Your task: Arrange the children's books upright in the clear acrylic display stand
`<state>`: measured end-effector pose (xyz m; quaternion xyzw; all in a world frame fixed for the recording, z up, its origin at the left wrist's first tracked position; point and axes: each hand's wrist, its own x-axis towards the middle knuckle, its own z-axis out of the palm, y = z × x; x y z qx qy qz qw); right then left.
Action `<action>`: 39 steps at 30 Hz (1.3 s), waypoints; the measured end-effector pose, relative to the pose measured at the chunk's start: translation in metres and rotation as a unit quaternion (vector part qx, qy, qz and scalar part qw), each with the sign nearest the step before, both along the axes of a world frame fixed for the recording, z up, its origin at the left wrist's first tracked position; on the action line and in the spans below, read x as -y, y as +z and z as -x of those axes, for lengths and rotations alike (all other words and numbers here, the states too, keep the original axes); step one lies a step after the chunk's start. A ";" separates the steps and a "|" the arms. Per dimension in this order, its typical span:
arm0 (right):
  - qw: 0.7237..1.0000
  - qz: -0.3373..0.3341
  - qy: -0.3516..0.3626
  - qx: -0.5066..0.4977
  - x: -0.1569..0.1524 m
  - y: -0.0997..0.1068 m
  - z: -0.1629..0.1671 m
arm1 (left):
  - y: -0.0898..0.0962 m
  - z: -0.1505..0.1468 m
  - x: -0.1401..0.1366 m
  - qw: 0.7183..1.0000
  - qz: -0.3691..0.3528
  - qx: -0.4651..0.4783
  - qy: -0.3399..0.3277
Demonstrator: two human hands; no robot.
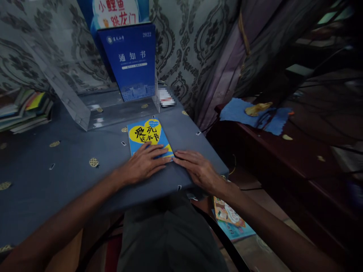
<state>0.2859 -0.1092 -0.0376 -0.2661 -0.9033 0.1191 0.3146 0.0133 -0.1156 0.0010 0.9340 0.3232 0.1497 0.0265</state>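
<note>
A small blue book with a yellow heart on its cover (147, 133) lies closed on the grey patterned tablecloth (110, 189). My left hand (146, 162) rests flat across the lower part of the cover, its fingers stretched out to the right and hiding that part. At the book's lower right corner is my right hand (195, 166), its extended fingertips at the corner and close to the left fingertips. Behind the book, a clear acrylic stand (86, 117) holds a blue booklet marked 2022 (130, 68) upright, with a taller picture book (119, 11) behind it.
Several books (28, 109) are stacked at the table's left. A blue cloth (241, 113) lies on the dark red wooden furniture (283, 158) to the right. Picture books (232, 223) lie on the floor below the table's right edge. A patterned curtain (187, 45) hangs behind.
</note>
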 end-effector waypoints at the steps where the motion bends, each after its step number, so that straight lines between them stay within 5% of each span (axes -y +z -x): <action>1: 1.000 -0.002 -0.005 0.002 0.001 0.000 0.000 | 0.000 0.000 0.001 1.000 -0.005 -0.001 0.000; 9: 0.999 -0.029 0.025 0.037 0.008 0.005 0.003 | 0.001 0.000 0.004 0.996 -0.058 0.033 -0.052; 31: 0.999 -0.034 0.028 -0.007 0.000 0.019 0.014 | 0.003 -0.003 0.007 0.997 -0.052 0.048 -0.032; 39: 0.997 0.047 0.044 -0.041 -0.015 0.026 0.016 | 0.009 -0.003 0.004 0.994 0.007 0.105 -0.030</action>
